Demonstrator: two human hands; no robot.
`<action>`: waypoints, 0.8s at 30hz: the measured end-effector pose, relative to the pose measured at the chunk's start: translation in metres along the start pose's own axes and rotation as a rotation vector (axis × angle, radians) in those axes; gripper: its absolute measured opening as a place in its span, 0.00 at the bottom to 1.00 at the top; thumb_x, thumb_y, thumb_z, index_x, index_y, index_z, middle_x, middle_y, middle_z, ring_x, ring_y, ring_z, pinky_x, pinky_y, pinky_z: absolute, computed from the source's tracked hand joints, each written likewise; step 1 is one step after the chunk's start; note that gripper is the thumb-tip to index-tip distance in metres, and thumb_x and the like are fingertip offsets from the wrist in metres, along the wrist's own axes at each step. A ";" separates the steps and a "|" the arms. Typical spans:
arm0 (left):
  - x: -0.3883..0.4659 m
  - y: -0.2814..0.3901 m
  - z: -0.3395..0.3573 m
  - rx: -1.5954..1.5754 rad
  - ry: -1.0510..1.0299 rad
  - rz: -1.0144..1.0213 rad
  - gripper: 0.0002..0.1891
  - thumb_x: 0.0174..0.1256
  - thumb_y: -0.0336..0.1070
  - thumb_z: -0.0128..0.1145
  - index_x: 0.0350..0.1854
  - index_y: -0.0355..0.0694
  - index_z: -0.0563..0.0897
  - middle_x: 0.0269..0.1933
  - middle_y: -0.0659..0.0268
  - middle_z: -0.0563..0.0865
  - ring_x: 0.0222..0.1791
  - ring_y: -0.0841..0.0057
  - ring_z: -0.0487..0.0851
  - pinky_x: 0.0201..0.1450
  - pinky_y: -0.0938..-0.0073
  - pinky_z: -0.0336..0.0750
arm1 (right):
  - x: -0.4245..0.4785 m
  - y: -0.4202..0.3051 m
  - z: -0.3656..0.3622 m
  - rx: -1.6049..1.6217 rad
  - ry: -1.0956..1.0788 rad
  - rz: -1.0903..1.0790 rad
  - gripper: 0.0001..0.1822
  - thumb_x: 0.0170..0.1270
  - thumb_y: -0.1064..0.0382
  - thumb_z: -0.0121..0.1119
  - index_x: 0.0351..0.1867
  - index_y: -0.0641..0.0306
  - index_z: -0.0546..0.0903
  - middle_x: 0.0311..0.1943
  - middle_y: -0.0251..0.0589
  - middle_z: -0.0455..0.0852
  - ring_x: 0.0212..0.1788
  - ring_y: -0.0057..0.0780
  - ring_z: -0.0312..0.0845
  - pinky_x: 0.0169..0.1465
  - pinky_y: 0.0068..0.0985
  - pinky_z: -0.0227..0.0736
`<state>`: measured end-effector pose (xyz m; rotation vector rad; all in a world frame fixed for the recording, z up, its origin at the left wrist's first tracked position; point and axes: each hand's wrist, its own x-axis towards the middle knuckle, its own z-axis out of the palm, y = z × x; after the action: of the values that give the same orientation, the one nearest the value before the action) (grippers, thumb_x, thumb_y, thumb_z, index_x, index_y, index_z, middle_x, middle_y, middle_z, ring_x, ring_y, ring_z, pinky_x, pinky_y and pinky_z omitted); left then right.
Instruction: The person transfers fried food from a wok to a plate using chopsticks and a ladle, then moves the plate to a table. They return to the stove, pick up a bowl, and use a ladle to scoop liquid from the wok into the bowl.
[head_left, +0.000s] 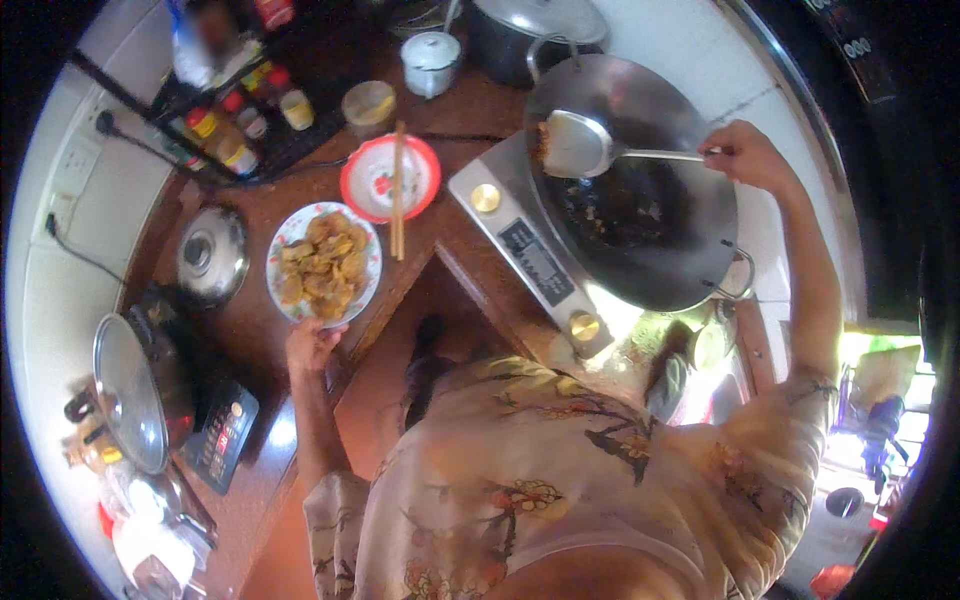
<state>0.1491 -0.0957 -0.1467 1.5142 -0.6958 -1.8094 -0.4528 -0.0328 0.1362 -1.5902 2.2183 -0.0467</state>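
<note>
My right hand grips the thin handle of a metal wok spatula. Its wide blade is over the left side of a large two-handled wok, with brown food bits at its edge. Dark residue and a few small scraps lie in the wok's bottom. At the near rim of a floral-edged plate, my left hand holds on with its fingers. Browned, sliced food pieces are heaped on that plate.
A red-rimmed enamel bowl with chopsticks across it stands beyond the plate. The wok sits on a gas stove with gold knobs. A pot lid, seasoning bottles, a lidded enamel cup and a large pot stand around.
</note>
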 end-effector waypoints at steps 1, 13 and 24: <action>-0.005 0.006 0.008 -0.155 0.011 -0.063 0.19 0.52 0.29 0.50 0.47 0.26 0.67 0.37 0.51 0.81 0.30 0.59 0.82 0.26 0.74 0.77 | 0.000 0.003 0.001 0.031 0.034 0.000 0.09 0.45 0.66 0.61 0.29 0.67 0.82 0.16 0.38 0.76 0.13 0.22 0.68 0.21 0.22 0.64; -0.077 0.043 0.028 -0.133 -0.012 0.052 0.25 0.47 0.28 0.49 0.52 0.27 0.65 0.43 0.51 0.78 0.28 0.62 0.82 0.20 0.77 0.78 | 0.018 0.022 0.000 0.048 -0.057 -0.026 0.08 0.46 0.72 0.60 0.31 0.70 0.80 0.17 0.35 0.76 0.16 0.19 0.66 0.23 0.20 0.62; -0.065 0.072 0.126 -0.153 -0.218 -0.039 0.25 0.45 0.24 0.49 0.50 0.22 0.65 0.42 0.45 0.78 0.29 0.56 0.82 0.20 0.73 0.80 | 0.014 0.021 -0.008 0.120 -0.171 -0.126 0.09 0.46 0.71 0.60 0.32 0.68 0.81 0.17 0.33 0.78 0.18 0.17 0.68 0.23 0.18 0.63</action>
<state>0.0435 -0.0934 -0.0283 1.2512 -0.6177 -2.0289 -0.4780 -0.0400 0.1344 -1.6033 1.9480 -0.0755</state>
